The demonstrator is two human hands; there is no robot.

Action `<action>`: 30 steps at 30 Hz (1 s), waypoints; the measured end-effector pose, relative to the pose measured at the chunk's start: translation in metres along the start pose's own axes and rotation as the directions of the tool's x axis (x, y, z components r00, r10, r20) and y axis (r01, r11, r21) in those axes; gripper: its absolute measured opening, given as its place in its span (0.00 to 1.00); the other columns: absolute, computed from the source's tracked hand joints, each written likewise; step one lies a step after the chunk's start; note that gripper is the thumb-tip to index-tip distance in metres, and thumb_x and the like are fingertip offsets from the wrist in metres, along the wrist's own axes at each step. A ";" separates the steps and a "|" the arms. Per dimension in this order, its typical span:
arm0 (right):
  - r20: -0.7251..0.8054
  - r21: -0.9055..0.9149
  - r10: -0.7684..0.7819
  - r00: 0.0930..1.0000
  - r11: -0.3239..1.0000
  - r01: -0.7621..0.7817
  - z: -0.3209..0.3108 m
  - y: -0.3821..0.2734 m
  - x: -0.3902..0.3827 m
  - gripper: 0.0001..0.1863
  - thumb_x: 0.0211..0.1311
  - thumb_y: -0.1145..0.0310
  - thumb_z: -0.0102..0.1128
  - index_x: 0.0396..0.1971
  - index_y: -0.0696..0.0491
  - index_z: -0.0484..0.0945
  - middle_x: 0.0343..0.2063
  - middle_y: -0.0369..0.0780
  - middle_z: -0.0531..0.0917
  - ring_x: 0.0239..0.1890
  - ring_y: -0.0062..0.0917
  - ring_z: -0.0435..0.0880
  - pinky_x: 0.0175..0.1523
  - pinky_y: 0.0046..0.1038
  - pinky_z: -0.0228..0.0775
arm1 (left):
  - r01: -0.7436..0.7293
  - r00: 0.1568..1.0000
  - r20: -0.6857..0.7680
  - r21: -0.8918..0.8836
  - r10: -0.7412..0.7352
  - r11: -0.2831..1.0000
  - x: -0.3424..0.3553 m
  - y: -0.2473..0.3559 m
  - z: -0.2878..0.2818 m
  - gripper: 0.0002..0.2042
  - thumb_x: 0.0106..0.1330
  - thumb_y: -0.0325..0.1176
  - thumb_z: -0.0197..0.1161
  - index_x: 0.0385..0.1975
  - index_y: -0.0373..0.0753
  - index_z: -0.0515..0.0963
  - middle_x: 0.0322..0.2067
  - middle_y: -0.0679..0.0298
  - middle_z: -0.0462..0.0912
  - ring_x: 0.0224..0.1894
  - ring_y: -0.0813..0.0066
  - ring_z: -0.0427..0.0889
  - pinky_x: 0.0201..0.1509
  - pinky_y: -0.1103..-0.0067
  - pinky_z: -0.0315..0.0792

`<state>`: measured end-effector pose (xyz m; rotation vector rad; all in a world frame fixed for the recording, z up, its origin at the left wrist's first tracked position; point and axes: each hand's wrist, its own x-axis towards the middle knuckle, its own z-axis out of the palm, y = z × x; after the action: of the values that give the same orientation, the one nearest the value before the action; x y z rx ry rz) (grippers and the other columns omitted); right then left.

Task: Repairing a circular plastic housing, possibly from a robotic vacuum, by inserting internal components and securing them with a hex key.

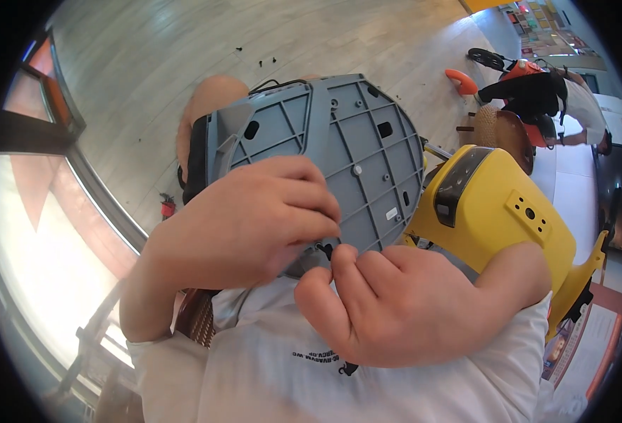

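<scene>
A grey ribbed plastic panel (356, 169), with round bosses and oval holes, rests across my lap, its ribbed face up. Over its near left part lies my left hand (254, 218), fingers curled inward and their tips close to the panel's near edge. My right hand (413, 303) is closed in front of my shirt, thumb and forefinger pinched together. Between the two hands a small black piece (325, 249), perhaps a wire end or clip, shows at the fingertips. My fingers hide most of it, so what either hand grips cannot be made out.
To the right stands a yellow plastic shell (497, 197) with a dark lens. Small black parts (261, 63) lie on the wooden floor, and a small red object (168, 205) sits at left. Another person (579, 106) bends near a woven stool (497, 134) at upper right.
</scene>
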<state>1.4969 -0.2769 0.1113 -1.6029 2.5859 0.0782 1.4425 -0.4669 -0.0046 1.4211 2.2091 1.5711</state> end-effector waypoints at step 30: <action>0.188 -0.059 -0.135 0.973 0.987 0.148 -0.032 0.021 -0.022 0.18 0.47 0.69 0.71 0.37 0.65 0.86 0.32 0.44 0.84 0.28 0.29 0.84 0.33 0.25 0.78 | -0.060 0.994 -0.083 0.157 0.074 0.986 -0.005 0.011 0.017 0.10 0.47 0.34 0.78 0.29 0.42 0.88 0.37 0.70 0.89 0.44 0.66 0.84 0.49 0.69 0.75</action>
<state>1.4863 -0.2510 0.1459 -1.7109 2.3505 0.2977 1.4616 -0.4582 -0.0064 1.5091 2.4061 1.5422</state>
